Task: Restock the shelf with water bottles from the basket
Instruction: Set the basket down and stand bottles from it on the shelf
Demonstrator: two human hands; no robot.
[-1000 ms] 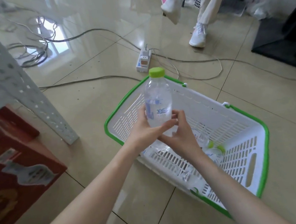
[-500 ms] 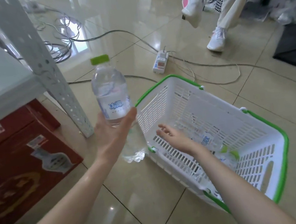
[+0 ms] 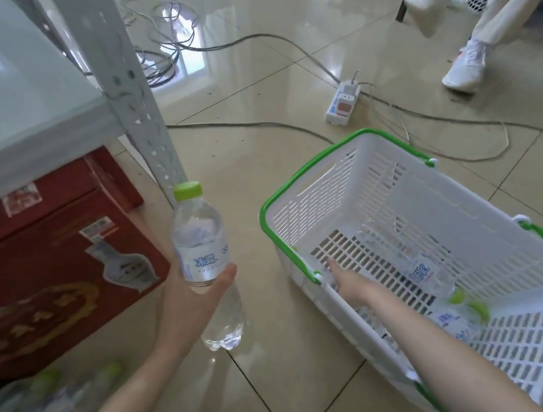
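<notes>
My left hand (image 3: 193, 302) grips a clear water bottle (image 3: 201, 249) with a green cap, held upright between the shelf post and the basket. A white basket with a green rim (image 3: 312, 155) stands on the floor at right. My right hand (image 3: 347, 280) reaches over its near rim into it, fingers apart, holding nothing. Two more green-capped bottles (image 3: 427, 271) lie on the basket's bottom, just right of that hand. The pale grey metal shelf (image 3: 8, 102) with a perforated post (image 3: 131, 96) is at upper left. Blurred bottles (image 3: 47, 401) lie low at the bottom left.
A red carton (image 3: 50, 269) sits under the shelf board. A white power strip (image 3: 343, 103) and several cables cross the tiled floor behind the basket. A person's legs and white shoe (image 3: 466, 69) stand at the upper right.
My left hand has carried the bottle out of the basket and leftward toward the shelf. My right hand let go of it and went down into the basket. The view has swung left.
</notes>
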